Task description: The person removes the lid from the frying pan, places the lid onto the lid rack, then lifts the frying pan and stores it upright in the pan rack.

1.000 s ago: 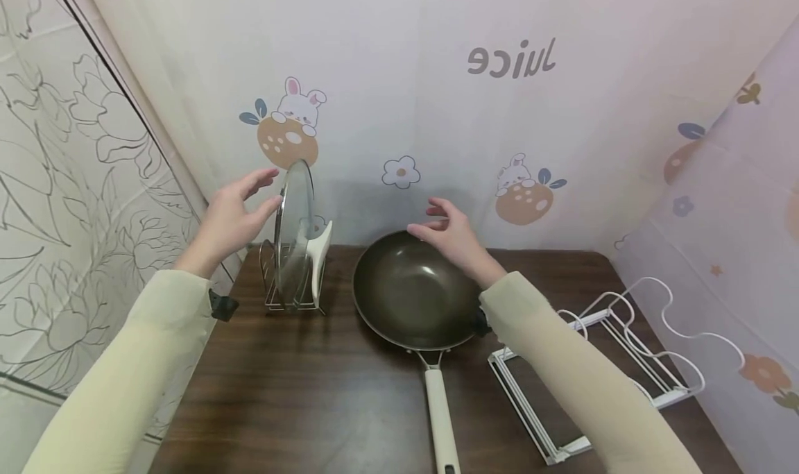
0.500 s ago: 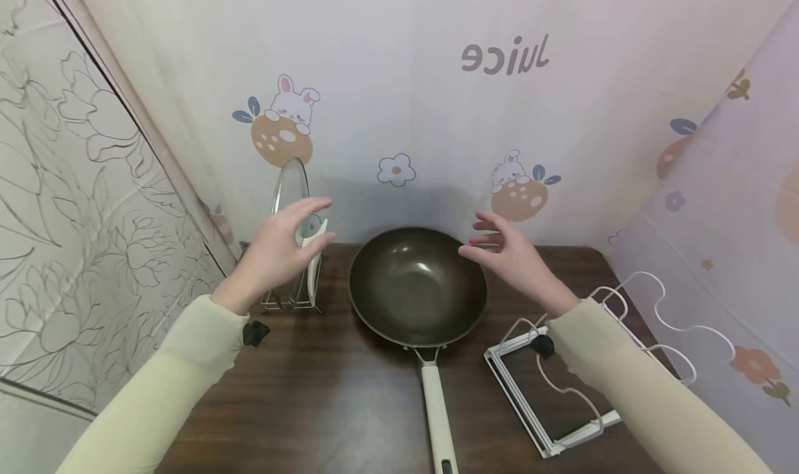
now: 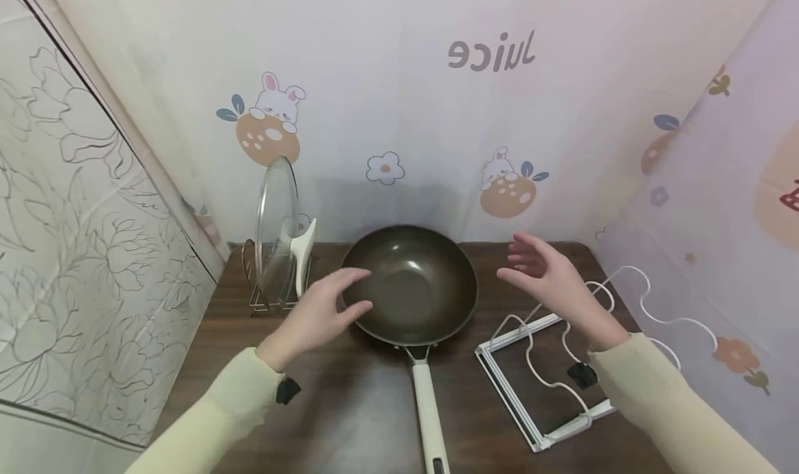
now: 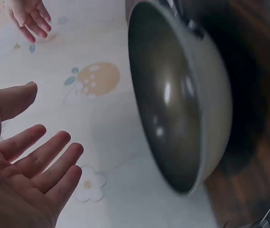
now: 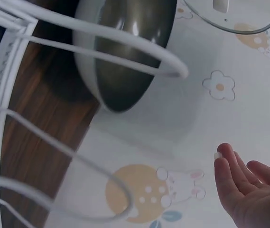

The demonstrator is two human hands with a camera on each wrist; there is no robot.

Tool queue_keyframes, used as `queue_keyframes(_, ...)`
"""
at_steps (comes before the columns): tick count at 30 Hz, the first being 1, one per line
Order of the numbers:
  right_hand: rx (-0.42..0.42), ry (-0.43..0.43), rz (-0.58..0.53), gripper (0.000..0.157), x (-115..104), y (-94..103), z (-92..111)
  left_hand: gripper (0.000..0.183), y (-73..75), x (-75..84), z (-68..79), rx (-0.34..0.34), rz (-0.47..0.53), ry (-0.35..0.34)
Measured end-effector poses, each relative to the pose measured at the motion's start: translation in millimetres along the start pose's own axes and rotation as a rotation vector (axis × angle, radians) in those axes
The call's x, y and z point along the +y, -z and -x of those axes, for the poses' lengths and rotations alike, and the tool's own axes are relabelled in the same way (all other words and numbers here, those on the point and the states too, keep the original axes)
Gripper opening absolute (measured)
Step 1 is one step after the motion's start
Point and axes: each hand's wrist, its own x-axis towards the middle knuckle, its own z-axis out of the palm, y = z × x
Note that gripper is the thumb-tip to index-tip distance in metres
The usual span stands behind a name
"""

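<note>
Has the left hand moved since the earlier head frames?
Yes: judged against the pan, the left hand has moved rightward and lower in the head view, from beside the glass lid to overlapping the pan's left rim.

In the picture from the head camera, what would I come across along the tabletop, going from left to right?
Glass lid → dark pan → white rack.
</note>
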Motion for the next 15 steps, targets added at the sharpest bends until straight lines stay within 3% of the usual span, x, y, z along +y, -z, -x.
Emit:
queue_keyframes(9,0.065,-0.005,0.092,0.072,26,10.0,42,0.051,-59.5,-7.0,26.8,-0.076,0.150,0.101)
queue_keyframes(15,0.104,-0.017,0.170,0.074,50,11.8,77,0.055,-101.7,-8.9,52.5,-0.101,0.261,0.108)
